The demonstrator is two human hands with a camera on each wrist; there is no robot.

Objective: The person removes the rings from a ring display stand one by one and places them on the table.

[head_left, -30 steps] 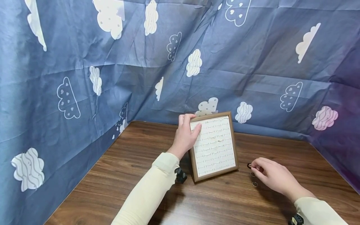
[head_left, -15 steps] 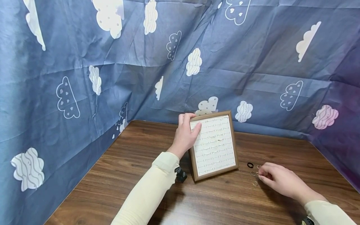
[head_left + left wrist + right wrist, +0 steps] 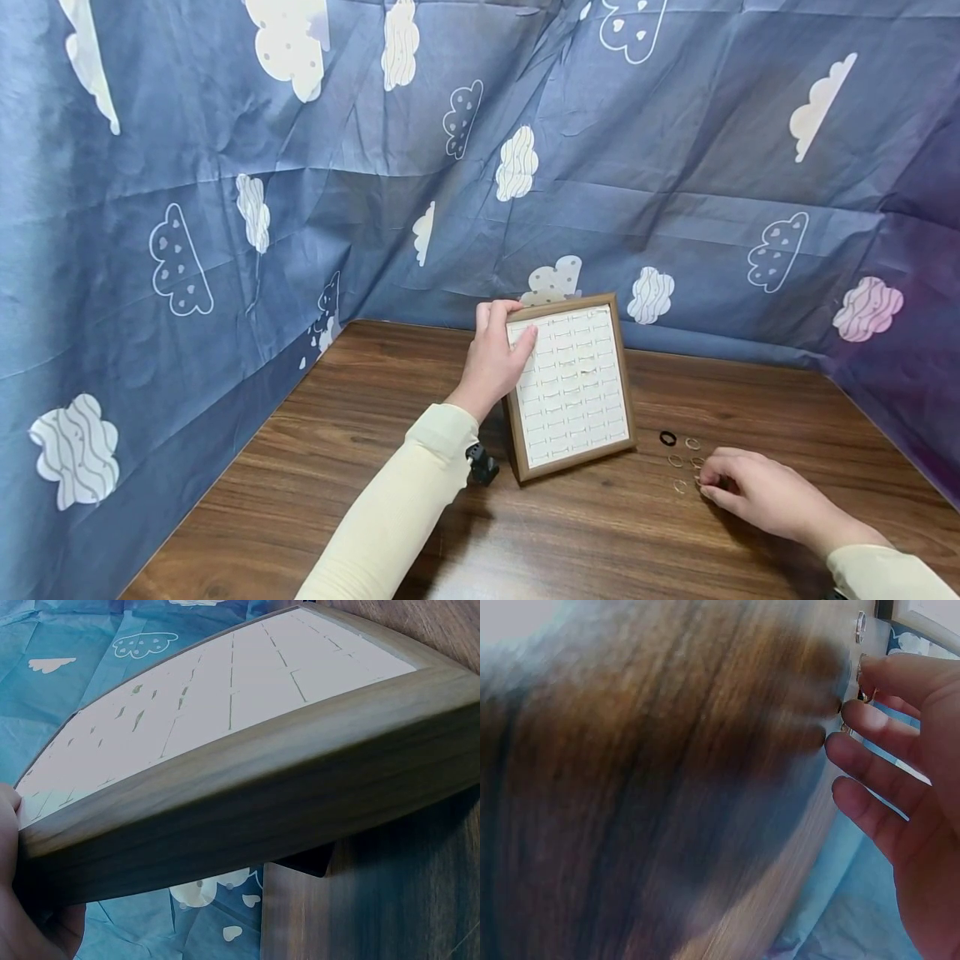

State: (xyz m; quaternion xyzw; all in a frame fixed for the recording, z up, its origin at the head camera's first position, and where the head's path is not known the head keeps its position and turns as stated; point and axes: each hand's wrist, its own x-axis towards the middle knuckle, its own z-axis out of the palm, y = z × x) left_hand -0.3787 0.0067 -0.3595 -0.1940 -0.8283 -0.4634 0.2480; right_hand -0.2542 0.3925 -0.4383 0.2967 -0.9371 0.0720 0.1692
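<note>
My left hand (image 3: 495, 358) grips the upper left corner of a brown wood-framed ring display (image 3: 573, 392), thumb over its white slotted face. The display stands tilted back on the table; in the left wrist view its side edge (image 3: 262, 780) crosses the picture. Low on the right, my right hand (image 3: 772, 500) has its thumb and forefinger at a small thin ring (image 3: 867, 690), which they appear to pinch at the tabletop. Beside these fingers lie a black ring (image 3: 667, 437) and several thin metal rings, among them one gold-toned ring (image 3: 679, 486). The fingertips partly hide the nearest ring.
The brown wood-grain table (image 3: 360, 400) reaches back to a blue cloth (image 3: 420, 167) printed with clouds, hung behind and along the sides. A black wrist device (image 3: 482, 465) sits under the left cuff. Behind the display, a dark support (image 3: 307, 859) shows.
My right hand has moved from the black ring toward me and slightly right, uncovering the black ring and some thin rings. The left hand and the display stay in place.
</note>
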